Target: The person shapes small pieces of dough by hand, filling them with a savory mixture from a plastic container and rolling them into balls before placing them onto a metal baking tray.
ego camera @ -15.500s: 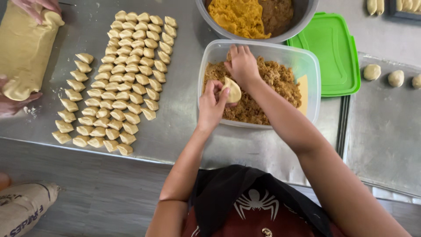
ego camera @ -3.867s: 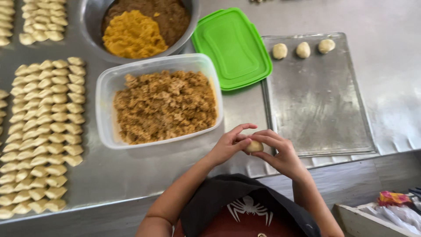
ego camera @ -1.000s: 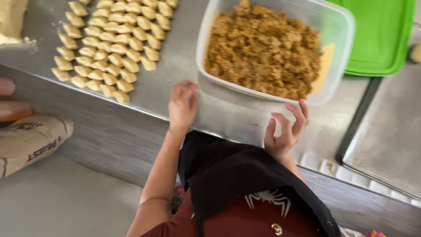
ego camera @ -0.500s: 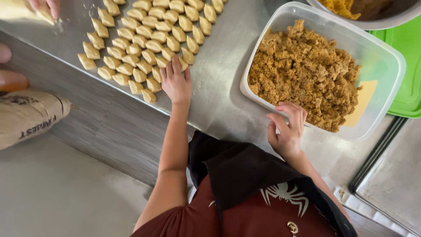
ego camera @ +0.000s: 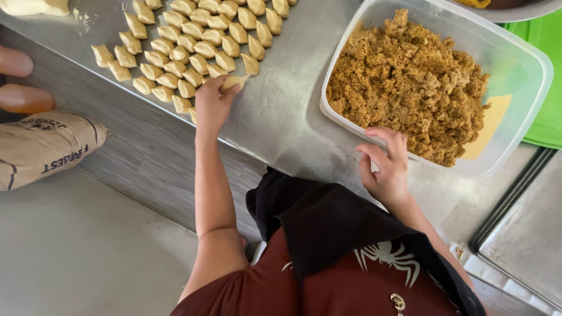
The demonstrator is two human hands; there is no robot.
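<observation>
My left hand [ego camera: 212,104] reaches to the near end of the rows of shaped dough pieces [ego camera: 187,44] on the steel table [ego camera: 284,120]. Its fingertips pinch one folded pale dough piece [ego camera: 234,82] at the edge of the rows. My right hand [ego camera: 385,167] hovers with fingers loosely spread and nothing in it, just in front of the clear plastic tub [ego camera: 535,76]. The tub holds crumbly brown filling [ego camera: 410,82] and a small yellow scraper [ego camera: 489,126].
A green lid [ego camera: 547,52] lies beyond the tub, and a metal bowl rim [ego camera: 515,9] shows at the top. A steel tray [ego camera: 521,234] sits at the right. A brown paper sack [ego camera: 44,149] leans below the table edge. Another person's fingers [ego camera: 20,82] show at the left.
My left hand has reached further into the rows and now sets a dough piece at their near end. My right hand has opened a little near the tub. The view shifted left.
</observation>
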